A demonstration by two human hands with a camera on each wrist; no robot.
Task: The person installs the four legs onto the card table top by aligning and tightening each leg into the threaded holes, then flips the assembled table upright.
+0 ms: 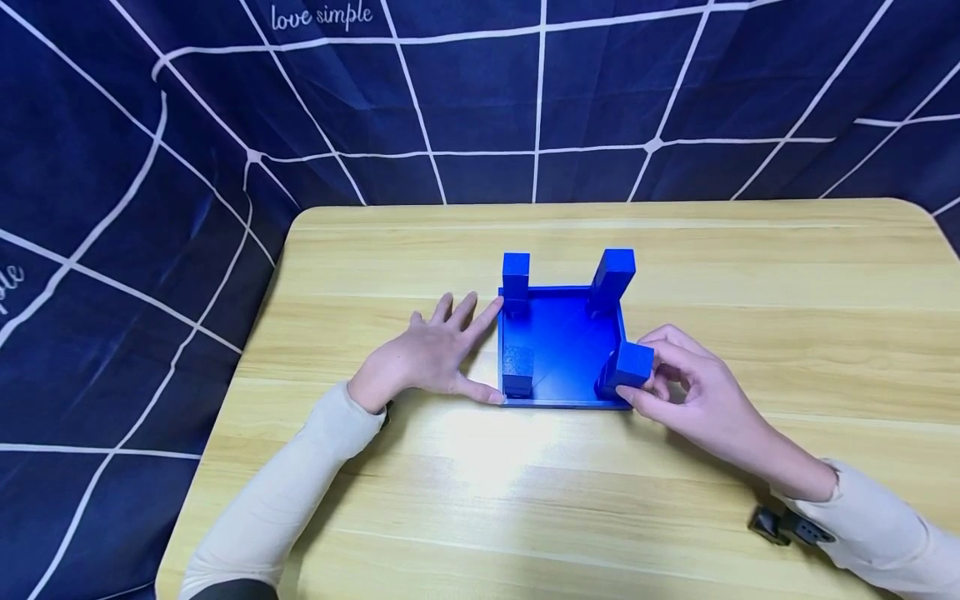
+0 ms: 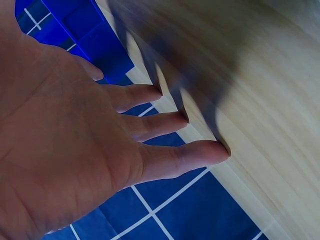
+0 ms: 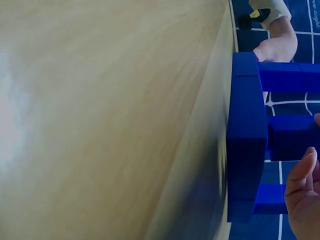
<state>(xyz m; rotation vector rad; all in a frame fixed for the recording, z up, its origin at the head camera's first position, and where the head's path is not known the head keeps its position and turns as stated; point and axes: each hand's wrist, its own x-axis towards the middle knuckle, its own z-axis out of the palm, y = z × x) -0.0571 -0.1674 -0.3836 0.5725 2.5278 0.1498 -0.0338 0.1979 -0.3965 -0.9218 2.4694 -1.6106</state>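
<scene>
A shallow blue square tray-like base (image 1: 566,346) lies on the table with a blue post at each corner. At its near right corner my right hand (image 1: 697,396) pinches one blue post (image 1: 632,365) between thumb and fingers; whether that post is fully seated I cannot tell. My left hand (image 1: 427,354) is spread flat beside the base, index fingertip and thumb touching its left side. The far left post (image 1: 516,279), far right post (image 1: 612,275) and near left post (image 1: 517,371) stand untouched. In the right wrist view the gripped post (image 3: 295,137) juts from the base.
The pale wooden table (image 1: 375,517) extends around the base on all sides. A dark blue cloth (image 1: 480,100) with white grid lines hangs behind the table and along its left. A small black device (image 1: 787,525) sits at the right wrist.
</scene>
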